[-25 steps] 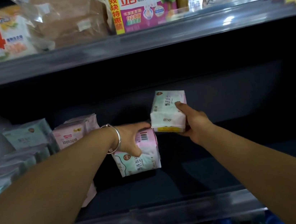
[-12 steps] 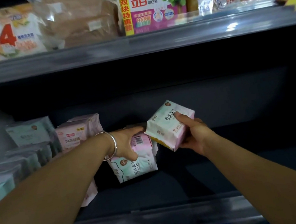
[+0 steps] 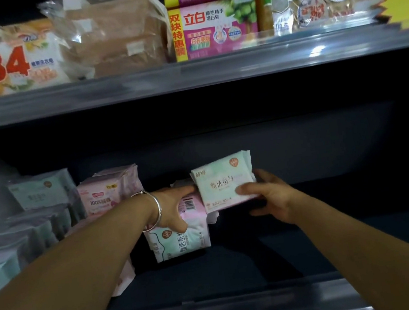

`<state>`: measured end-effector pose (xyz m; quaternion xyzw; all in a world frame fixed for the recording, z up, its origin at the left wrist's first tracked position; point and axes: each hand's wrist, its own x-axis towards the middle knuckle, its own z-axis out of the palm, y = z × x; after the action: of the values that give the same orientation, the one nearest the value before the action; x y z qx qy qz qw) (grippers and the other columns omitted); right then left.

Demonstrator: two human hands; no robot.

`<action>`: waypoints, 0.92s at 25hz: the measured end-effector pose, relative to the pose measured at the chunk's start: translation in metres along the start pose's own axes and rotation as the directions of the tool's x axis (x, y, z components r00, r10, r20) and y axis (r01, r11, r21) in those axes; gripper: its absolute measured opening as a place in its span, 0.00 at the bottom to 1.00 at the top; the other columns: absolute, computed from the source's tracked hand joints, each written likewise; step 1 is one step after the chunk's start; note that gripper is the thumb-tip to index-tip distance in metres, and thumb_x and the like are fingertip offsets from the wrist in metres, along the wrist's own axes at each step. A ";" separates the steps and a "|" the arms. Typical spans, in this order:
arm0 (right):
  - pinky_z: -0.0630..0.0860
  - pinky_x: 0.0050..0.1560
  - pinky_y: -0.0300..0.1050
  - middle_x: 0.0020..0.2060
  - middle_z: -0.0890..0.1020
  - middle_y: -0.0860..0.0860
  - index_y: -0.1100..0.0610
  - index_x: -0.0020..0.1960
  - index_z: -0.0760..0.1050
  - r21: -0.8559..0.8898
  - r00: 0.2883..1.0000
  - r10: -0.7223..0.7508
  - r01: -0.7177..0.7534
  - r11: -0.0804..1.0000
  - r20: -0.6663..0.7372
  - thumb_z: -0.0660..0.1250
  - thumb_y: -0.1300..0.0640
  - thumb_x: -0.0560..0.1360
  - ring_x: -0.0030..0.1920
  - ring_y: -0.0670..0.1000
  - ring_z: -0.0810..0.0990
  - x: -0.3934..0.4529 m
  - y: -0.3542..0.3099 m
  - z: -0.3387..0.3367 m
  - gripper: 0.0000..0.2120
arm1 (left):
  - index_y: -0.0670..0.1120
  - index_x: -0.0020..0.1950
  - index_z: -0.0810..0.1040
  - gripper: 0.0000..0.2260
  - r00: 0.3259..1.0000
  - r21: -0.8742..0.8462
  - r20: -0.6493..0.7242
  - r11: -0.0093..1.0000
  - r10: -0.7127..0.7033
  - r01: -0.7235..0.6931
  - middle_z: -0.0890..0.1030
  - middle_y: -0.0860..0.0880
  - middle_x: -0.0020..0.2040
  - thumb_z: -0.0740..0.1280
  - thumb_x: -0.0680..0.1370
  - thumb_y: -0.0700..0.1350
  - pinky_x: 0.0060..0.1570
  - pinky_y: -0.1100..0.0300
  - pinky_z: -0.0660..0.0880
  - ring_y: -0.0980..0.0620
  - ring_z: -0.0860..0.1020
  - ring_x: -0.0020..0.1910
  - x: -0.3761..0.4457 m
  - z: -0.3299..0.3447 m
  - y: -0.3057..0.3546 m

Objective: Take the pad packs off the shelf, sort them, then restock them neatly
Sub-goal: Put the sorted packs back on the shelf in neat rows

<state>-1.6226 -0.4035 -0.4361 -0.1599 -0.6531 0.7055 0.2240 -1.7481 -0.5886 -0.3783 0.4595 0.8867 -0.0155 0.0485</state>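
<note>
I judge this to be the restocking step. My right hand (image 3: 268, 195) grips a mint-and-pink pad pack (image 3: 223, 181), thumb on its front face, holding it above the dark shelf (image 3: 313, 239), its edge touching my left fingertips. My left hand (image 3: 172, 208) is clamped on a second pack (image 3: 180, 238) standing just beside a pink stack (image 3: 109, 190). Next I should lower the raised pack upright against the standing one, faces aligned, while the left steadies the row.
</note>
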 end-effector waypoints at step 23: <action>0.69 0.66 0.50 0.72 0.62 0.57 0.49 0.76 0.50 -0.543 0.954 -0.105 -0.067 0.837 -0.279 0.75 0.68 0.65 0.70 0.58 0.65 0.102 0.055 -0.020 0.50 | 0.54 0.67 0.67 0.28 0.993 -0.109 0.044 0.988 0.110 -0.105 0.78 0.55 0.48 0.71 0.70 0.44 0.40 0.66 0.76 0.59 0.77 0.39 0.081 0.017 -0.001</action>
<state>-1.7050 -0.3354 -0.4861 -0.3149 -0.7871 0.4554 0.2720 -1.7939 -0.5240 -0.4035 0.5030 0.8586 0.0229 0.0960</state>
